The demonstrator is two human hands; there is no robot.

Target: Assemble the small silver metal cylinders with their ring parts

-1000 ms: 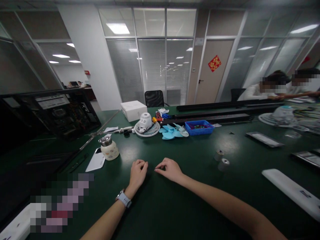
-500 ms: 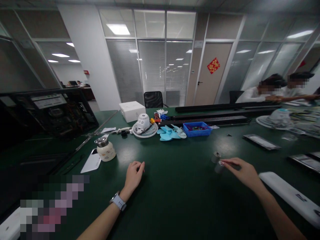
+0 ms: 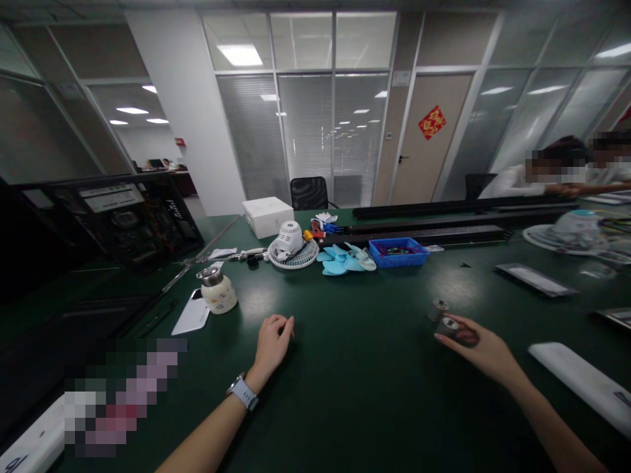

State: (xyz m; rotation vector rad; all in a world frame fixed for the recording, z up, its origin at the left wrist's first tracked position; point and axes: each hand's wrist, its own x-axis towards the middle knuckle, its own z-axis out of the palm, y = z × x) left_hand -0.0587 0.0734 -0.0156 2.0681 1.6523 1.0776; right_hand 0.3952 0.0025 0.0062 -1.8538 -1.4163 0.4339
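Note:
On the green tabletop (image 3: 345, 381), my left hand (image 3: 273, 341) rests with its fingers loosely curled and the thumb apart; nothing shows in it. A watch is on that wrist. To the right, my right hand (image 3: 480, 348) has its thumb and fingers around a short grey metal cylinder (image 3: 448, 326) with a small stub on top. Just behind it stands a second, similar metal cylinder (image 3: 438, 309), upright. My palm hides part of the held cylinder's far side.
A cream jar (image 3: 219, 293) and a white phone-like slab (image 3: 191, 314) lie left. Farther back are a white fan part (image 3: 293, 246), blue fan blades (image 3: 345, 260), a blue tray (image 3: 398, 253) and a white box (image 3: 267, 217). A long white casing (image 3: 582, 378) lies right. People sit back right.
My right hand has gone from fingertips on top of the near cylinder to thumb and fingers around its sides. The view has shifted slightly; my left hand stays resting.

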